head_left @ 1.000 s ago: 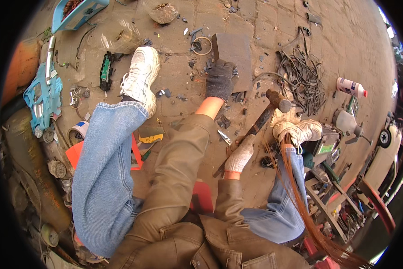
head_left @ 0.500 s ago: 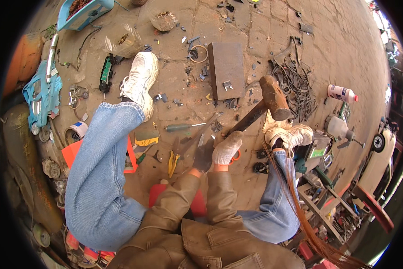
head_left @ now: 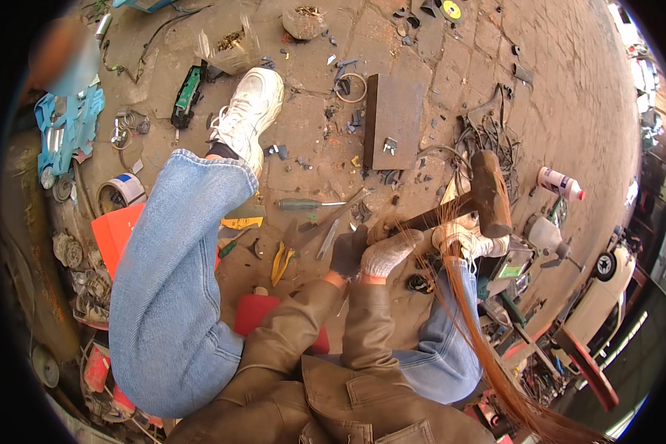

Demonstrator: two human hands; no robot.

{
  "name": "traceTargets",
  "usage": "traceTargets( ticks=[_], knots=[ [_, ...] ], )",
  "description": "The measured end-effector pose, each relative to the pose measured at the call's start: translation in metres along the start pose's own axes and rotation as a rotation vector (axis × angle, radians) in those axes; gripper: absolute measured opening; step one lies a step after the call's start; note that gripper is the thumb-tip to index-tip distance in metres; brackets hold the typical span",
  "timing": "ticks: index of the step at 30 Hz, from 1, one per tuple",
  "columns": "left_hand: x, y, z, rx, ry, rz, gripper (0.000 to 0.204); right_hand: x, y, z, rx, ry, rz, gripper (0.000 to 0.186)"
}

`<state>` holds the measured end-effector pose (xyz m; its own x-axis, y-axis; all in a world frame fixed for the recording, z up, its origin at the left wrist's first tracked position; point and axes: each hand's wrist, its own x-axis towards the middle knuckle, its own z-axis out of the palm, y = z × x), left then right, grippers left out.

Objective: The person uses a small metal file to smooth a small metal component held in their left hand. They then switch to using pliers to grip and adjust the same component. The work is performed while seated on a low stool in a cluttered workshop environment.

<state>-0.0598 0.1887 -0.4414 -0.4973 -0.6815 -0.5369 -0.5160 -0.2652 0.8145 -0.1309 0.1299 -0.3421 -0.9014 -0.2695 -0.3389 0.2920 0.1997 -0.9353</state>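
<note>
A heavy sledgehammer slants across the view in front of me, its rusty head (head_left: pixel 490 192) above my right shoe and its handle (head_left: pixel 442 213) running back to my hands. My right hand (head_left: pixel 389 254), in a whitish glove, is closed at the handle's near end. Close beside it, my left hand (head_left: pixel 347 251) in a dark grey glove is also closed there; its fingers are partly hidden. Farther off lies a rectangular brown metal block (head_left: pixel 393 111), with a small silvery metal piece (head_left: pixel 390 146) on its top near the front edge.
Between my feet lie a screwdriver (head_left: pixel 303 203), yellow-handled pliers (head_left: pixel 282 264) and scattered dark fragments. A cable tangle (head_left: pixel 488 133) and a white bottle (head_left: pixel 560 183) are at the right. Clear tubs (head_left: pixel 231 50) stand far left; strands of reddish hair (head_left: pixel 459 296) hang over my right leg.
The hammer's head has swung right and slightly down, its handle now lying flatter. My right hand has tilted rightward. The view has shifted, and a blurred shape appears at the upper left.
</note>
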Motion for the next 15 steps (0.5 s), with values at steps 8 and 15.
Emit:
traceTargets(
  ticks=[8,15],
  knots=[
    [-0.026,-0.007,-0.020,0.408,-0.109,-0.242,0.027,0.035,0.070,0.015,-0.347,-0.047,0.214,0.058],
    [-0.009,0.029,-0.002,0.167,0.088,0.190,0.030,0.000,-0.014,0.003,0.136,0.105,0.121,0.062]
  ],
)
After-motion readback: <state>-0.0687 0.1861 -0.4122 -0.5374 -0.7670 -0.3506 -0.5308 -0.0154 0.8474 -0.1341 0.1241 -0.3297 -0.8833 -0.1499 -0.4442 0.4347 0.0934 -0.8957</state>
